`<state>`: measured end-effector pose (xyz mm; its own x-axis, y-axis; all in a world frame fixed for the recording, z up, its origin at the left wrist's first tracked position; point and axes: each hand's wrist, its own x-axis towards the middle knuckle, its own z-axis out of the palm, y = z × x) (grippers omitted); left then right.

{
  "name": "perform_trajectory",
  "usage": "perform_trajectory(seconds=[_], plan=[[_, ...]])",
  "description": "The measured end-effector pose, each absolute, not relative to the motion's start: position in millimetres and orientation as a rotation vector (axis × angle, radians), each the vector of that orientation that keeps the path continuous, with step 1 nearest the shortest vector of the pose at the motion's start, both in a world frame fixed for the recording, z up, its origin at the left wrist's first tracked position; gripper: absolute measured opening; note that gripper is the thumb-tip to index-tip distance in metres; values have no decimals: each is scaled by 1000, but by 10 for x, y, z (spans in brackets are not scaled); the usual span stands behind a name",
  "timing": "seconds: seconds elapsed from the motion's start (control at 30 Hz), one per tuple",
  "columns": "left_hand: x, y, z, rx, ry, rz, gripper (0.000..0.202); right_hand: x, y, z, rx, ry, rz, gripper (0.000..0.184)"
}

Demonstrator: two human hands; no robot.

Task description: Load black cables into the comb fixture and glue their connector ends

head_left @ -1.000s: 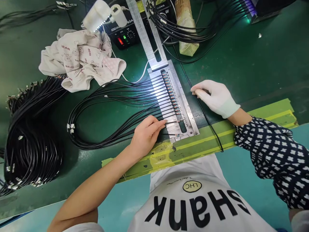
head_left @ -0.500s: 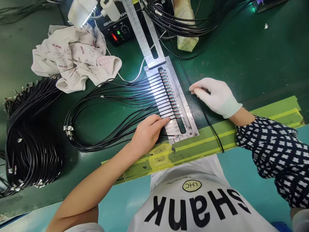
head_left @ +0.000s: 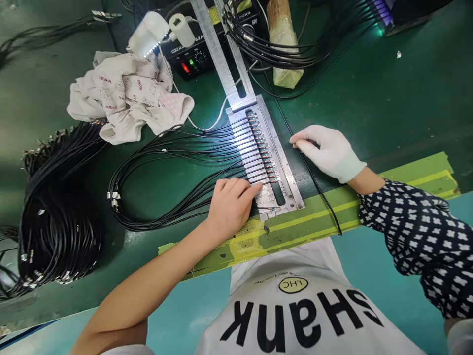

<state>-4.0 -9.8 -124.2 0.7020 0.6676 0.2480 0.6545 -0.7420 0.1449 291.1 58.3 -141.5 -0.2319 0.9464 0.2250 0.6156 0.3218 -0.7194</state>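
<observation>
A slotted metal fixture lies in the middle of the green bench, with several thin black cables laid side by side in its grooves, their coloured stripped ends in the slot. My bare left hand rests at the fixture's near left corner, fingers together and pressing down on the nearest cable there. My white-gloved right hand lies curled on the bench just right of the fixture, its fingertips pinched over a single black cable that runs down past the yellow-green strip.
A big bundle of black cables with metal ends fills the left side. A crumpled printed cloth, a small lamp and a black control box with lit lamps stand behind. More cables and a wrapped roll lie at the back.
My left hand has slid a little forward and flattened onto the fixture's near corner, pushing the nearest cable in. The gloved right hand has stayed put.
</observation>
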Motion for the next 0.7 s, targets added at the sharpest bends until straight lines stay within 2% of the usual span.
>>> perform_trajectory(seconds=[0.27, 0.5, 0.7], plan=[[238, 28, -1184, 2787, 1121, 346, 34, 2926, 553, -1418, -1363, -1940, 645, 25], [-142, -213, -1076, 2486, 1099, 372, 20, 2937, 564, -1406, -1323, -1954, 646, 24], [-310, -358, -1237, 2420, 1011, 468, 22, 2916, 573, -1397, -1380, -1938, 659, 24]])
